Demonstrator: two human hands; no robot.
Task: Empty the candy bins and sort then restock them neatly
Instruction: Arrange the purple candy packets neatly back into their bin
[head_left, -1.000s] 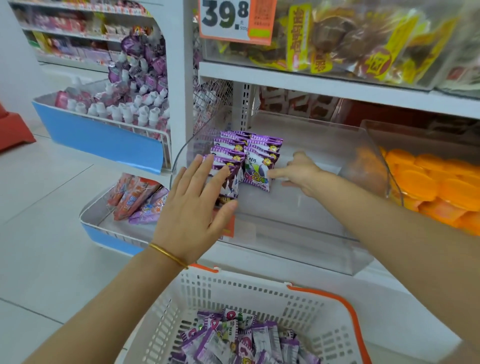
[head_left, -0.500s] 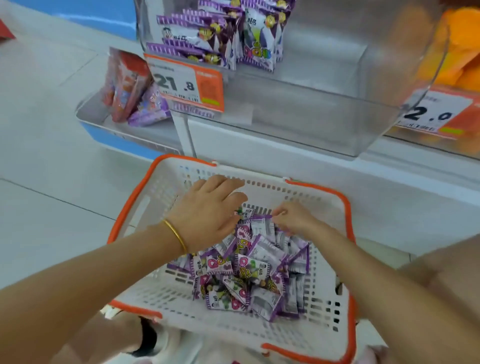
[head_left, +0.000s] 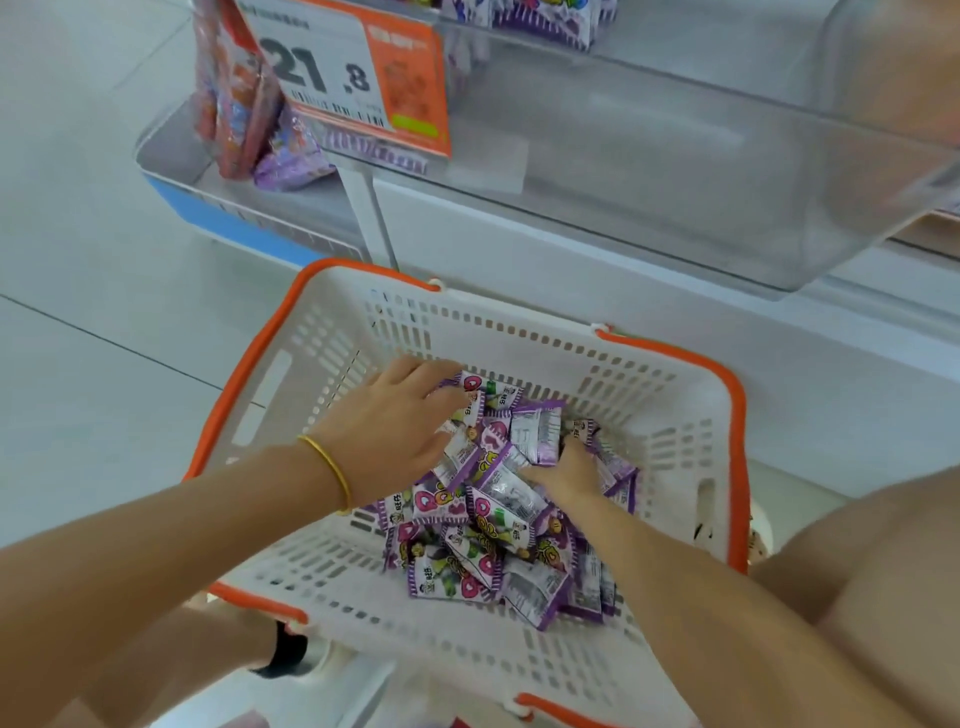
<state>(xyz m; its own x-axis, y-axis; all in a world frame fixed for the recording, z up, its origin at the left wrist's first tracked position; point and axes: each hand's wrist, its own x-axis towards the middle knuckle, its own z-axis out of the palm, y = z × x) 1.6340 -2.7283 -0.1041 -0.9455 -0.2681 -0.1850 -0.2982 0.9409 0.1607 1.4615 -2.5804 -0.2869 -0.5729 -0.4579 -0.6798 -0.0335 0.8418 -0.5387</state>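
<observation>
Digging deeper than before, right hand (head_left: 567, 470), grip hidden; left hand (head_left: 397, 428) spread on candy packets (head_left: 462, 564).

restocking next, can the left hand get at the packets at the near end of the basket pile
Probably yes: the left hand is in the open-topped basket, touching the pile, and nothing covers those near packets.
</observation>
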